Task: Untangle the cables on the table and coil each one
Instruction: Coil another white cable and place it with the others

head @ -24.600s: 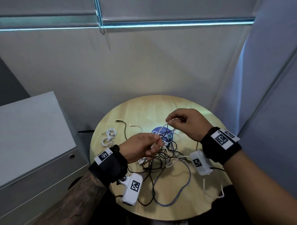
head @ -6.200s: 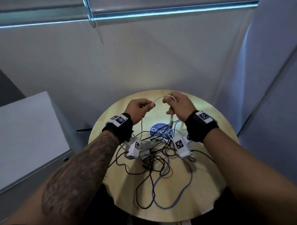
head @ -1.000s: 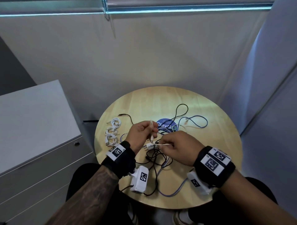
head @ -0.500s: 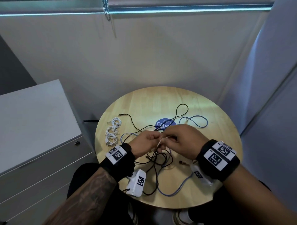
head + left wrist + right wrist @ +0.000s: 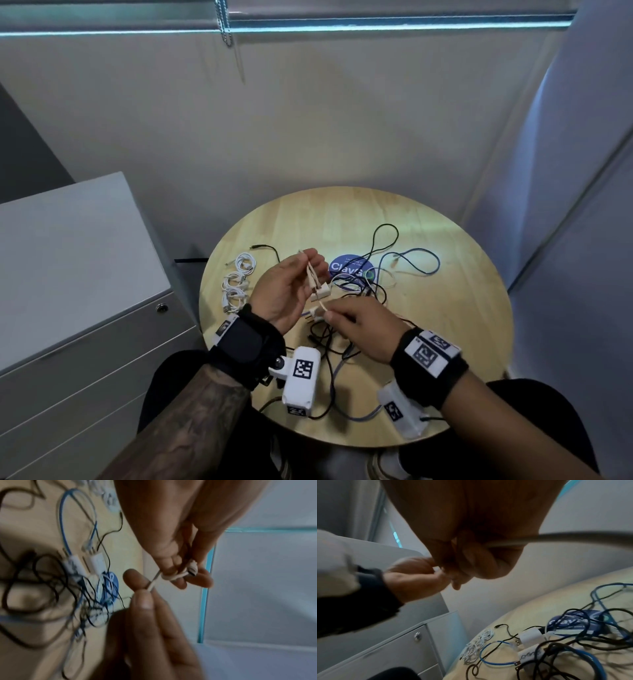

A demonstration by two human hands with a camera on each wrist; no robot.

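My left hand (image 5: 308, 269) is turned palm up over the left middle of the round table and holds a thin white cable (image 5: 312, 281). In the left wrist view the white cable (image 5: 173, 577) is looped round my left fingertips (image 5: 200, 580), its connector end lying on them. My right hand (image 5: 329, 313) sits just below and pinches the same cable between thumb and finger (image 5: 145, 601). Under both hands lies a tangle (image 5: 359, 287) of black and blue cables with white plugs (image 5: 530, 637). A blue cable (image 5: 424, 263) and a black loop (image 5: 387, 236) spread to the far right.
Three coiled white cables (image 5: 238, 279) lie in a row by the table's left edge. A blue round sticker (image 5: 349, 267) marks the wooden table (image 5: 445, 325) at its middle. A grey drawer cabinet (image 5: 68, 274) stands close on the left; walls close in behind and on the right.
Half a second ago both hands met over the tangle. My left hand has since turned palm up and lifted away to the left with the white cable; my right hand has drawn back toward me.
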